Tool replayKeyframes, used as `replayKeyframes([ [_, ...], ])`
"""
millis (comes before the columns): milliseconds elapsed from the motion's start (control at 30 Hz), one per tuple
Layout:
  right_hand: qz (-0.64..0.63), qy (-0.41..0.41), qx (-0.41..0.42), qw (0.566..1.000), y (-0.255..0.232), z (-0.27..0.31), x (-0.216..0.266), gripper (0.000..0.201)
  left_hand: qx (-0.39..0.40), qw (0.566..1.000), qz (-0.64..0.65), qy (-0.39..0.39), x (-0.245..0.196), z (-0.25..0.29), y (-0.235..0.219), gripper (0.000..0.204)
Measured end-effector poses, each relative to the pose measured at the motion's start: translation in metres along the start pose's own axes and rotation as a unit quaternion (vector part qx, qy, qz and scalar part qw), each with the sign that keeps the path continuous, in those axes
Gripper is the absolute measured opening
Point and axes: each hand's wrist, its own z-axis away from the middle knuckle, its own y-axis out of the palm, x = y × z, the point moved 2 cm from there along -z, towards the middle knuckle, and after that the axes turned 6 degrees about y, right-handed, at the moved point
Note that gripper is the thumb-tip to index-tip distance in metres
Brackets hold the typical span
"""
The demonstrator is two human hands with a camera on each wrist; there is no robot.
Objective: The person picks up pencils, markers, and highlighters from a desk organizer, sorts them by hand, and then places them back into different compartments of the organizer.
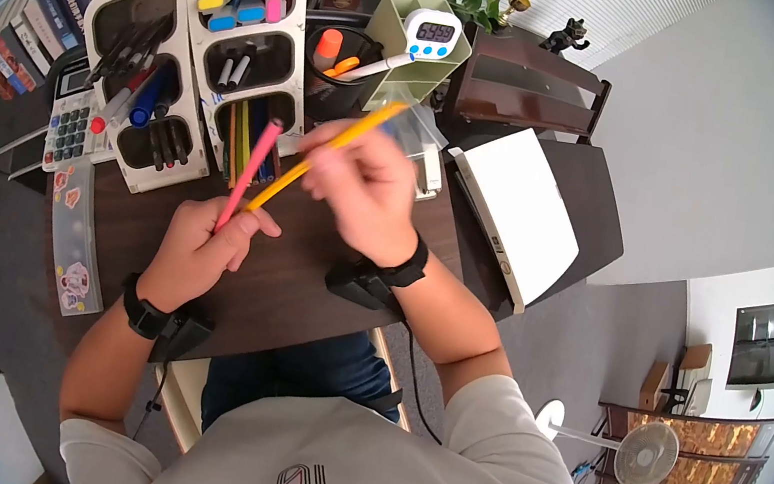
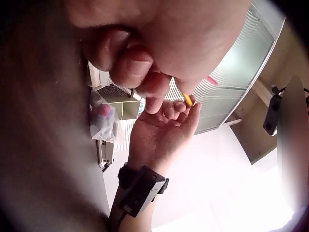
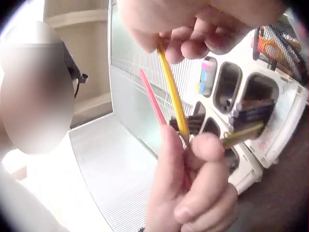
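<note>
My left hand [image 1: 204, 248] grips a pink pencil [image 1: 249, 175], which stands up out of the fist at a slant. My right hand [image 1: 369, 194] pinches a yellow pencil [image 1: 331, 147] above and to the right of it. The yellow pencil's lower end meets the left thumb and fingertips, as the right wrist view shows, where the yellow pencil [image 3: 172, 94] and the pink pencil [image 3: 152, 99] run side by side. In the left wrist view, fingers hide most of both pencils.
Behind the hands stand white organizers [image 1: 201, 76] with highlighters, pens and coloured pencils. Beside them are a black mesh cup [image 1: 330, 91] and a green holder with a white timer [image 1: 432, 34]. A calculator [image 1: 70, 131] lies left; a white box-like object [image 1: 522, 218] sits right.
</note>
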Motion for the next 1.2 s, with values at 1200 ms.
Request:
replayKeyframes([
  [1200,0.002,-0.049,-0.016,0.999,-0.007,0.008,0.005,0.006,0.07,0.991,0.009,-0.11,-0.005,-0.004,0.005,0.03],
])
